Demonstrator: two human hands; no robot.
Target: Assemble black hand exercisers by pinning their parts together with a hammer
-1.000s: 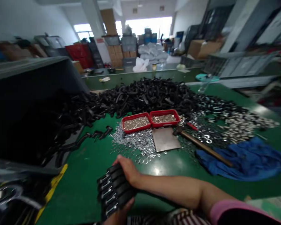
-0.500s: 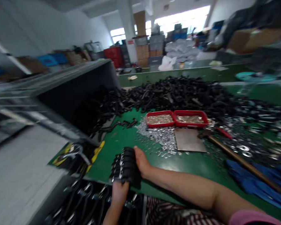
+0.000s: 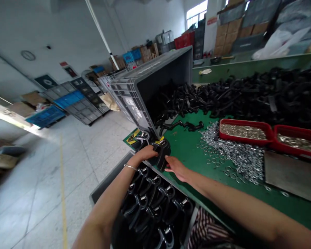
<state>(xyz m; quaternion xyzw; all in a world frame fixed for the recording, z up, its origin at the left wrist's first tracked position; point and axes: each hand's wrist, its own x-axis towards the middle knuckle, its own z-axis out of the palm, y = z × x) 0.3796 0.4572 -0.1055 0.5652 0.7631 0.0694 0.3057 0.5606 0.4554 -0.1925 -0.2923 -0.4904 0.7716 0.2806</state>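
Observation:
Both my hands clasp a stack of black clamp parts [image 3: 161, 152] at the left edge of the green table [image 3: 197, 173]. My left hand [image 3: 145, 153] grips the stack from the left, fingers wrapped round it. My right hand [image 3: 176, 168] presses against its right side with fingers together. Just below the table edge stands a grey bin [image 3: 103, 186] holding rows of assembled black clamps [image 3: 155, 207] with silver bolts.
A grey crate [image 3: 142, 90] lies tipped on the table, spilling a large heap of black parts [image 3: 248, 93]. Loose washers [image 3: 230, 155], two red trays [image 3: 245, 131] of small hardware and a metal plate [image 3: 292, 176] lie to the right. Crates and cardboard boxes line the concrete floor at left.
My view has swung left. Both hands carried the stack of black parts from the table's front leftwards to its left edge, above the bin of clamps.

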